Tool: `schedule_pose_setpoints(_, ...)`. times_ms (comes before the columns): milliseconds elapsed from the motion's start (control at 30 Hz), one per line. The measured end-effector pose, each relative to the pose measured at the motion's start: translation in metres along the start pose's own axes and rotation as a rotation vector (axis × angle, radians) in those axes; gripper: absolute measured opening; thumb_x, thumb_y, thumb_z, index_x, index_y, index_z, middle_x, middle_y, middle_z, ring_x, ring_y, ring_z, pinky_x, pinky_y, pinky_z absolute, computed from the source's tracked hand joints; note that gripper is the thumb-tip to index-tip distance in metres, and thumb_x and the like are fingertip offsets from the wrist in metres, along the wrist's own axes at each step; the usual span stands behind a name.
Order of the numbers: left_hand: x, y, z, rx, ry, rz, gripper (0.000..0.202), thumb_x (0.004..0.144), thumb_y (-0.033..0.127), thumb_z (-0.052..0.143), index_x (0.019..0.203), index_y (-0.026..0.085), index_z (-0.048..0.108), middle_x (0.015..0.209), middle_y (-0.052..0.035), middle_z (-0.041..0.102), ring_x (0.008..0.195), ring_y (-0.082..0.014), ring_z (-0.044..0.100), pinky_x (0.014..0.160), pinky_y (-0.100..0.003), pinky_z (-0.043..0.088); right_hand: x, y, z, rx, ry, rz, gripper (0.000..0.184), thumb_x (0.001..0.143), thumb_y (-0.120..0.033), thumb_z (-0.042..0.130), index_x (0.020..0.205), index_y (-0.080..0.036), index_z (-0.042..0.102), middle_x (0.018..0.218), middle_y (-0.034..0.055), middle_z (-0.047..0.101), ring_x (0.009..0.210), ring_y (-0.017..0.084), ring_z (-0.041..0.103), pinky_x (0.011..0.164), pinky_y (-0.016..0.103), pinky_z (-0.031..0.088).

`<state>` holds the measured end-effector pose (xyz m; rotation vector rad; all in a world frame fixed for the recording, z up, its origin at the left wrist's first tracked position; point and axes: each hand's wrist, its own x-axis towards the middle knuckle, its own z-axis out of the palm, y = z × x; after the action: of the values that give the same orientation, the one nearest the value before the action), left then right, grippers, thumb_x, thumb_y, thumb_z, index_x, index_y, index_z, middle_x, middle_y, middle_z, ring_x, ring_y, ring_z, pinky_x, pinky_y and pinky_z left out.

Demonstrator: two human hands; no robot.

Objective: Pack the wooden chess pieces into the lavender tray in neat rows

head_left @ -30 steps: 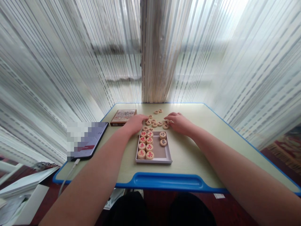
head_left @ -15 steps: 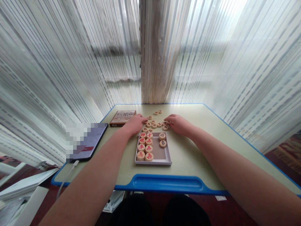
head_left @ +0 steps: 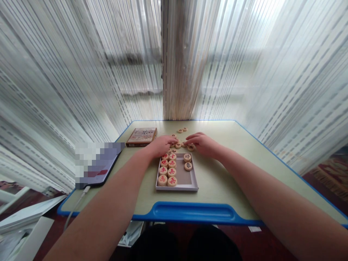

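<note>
Hands (head_left: 161, 145) touch loose pieces (head_left: 178, 145) on blue-rimmed table (head_left: 217, 177) amid curtains (head_left: 81, 72).

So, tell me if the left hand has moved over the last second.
Yes. Against the tray, the left hand has slid rightward, toward the right hand.

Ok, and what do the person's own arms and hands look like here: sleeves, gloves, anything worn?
The left hand and right hand are bare: no gloves, and no rings or watch show. Both forearms are bare too, with no sleeve in view down to the picture's lower edge. No bands, marks or cables can be seen on them.
</note>
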<state>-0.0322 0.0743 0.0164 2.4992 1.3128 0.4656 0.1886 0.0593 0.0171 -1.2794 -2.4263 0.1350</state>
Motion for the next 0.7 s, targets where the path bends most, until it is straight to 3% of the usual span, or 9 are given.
schedule_pose_setpoints(133,0.004,-0.002,0.002,0.0,0.079,-0.071,0.044,0.087,0.017,0.034,0.123,0.013,0.06,0.134,-0.0064,0.055,0.125,-0.0154,0.049,0.109,-0.026,0.032,0.002,-0.001,0.0,0.022,-0.005,0.039,0.045,0.076,0.002,0.042,0.1,-0.019,0.074,0.11,0.0053,0.07,0.104,0.019,0.06,0.098,0.031,0.042)
schedule_pose_setpoints(267,0.008,0.0,0.003,-0.011,0.068,-0.122,0.05,0.093,0.031,0.031,0.135,0.01,0.047,0.144,-0.0089,0.044,0.136,-0.0195,0.036,0.114,-0.032,0.024,0.002,0.0,-0.004,0.029,0.05,0.29,0.046,0.078,0.0,0.041,0.112,-0.015,0.068,0.117,0.0099,0.066,0.105,0.019,0.061,0.095,0.029,0.044)
schedule_pose_setpoints(367,0.009,0.0,0.005,-0.041,0.031,-0.116,0.052,0.094,0.039,0.027,0.13,0.011,0.053,0.141,-0.0091,0.048,0.133,-0.0202,0.04,0.113,-0.031,0.026,0.001,0.005,-0.007,0.067,0.031,0.452,0.051,0.074,0.001,0.045,0.119,-0.014,0.063,0.114,0.0103,0.068,0.103,0.02,0.061,0.091,0.028,0.046)
schedule_pose_setpoints(533,0.01,-0.005,0.005,-0.017,0.129,-0.068,0.052,0.094,0.041,0.024,0.115,0.013,0.062,0.125,-0.0096,0.061,0.117,-0.0197,0.054,0.104,-0.03,0.038,0.001,0.01,-0.008,0.141,0.031,0.491,0.052,0.07,0.003,0.046,0.114,-0.017,0.066,0.105,0.0065,0.071,0.095,0.017,0.063,0.085,0.025,0.047)
schedule_pose_setpoints(700,0.01,-0.006,0.002,0.013,0.072,-0.028,0.055,0.093,0.045,0.023,0.105,0.013,0.066,0.116,-0.0116,0.065,0.108,-0.0209,0.058,0.097,-0.031,0.042,0.001,0.009,-0.011,0.112,0.001,0.494,0.045,0.071,-0.001,0.049,0.108,-0.017,0.07,0.102,0.0069,0.071,0.092,0.018,0.063,0.083,0.025,0.046)
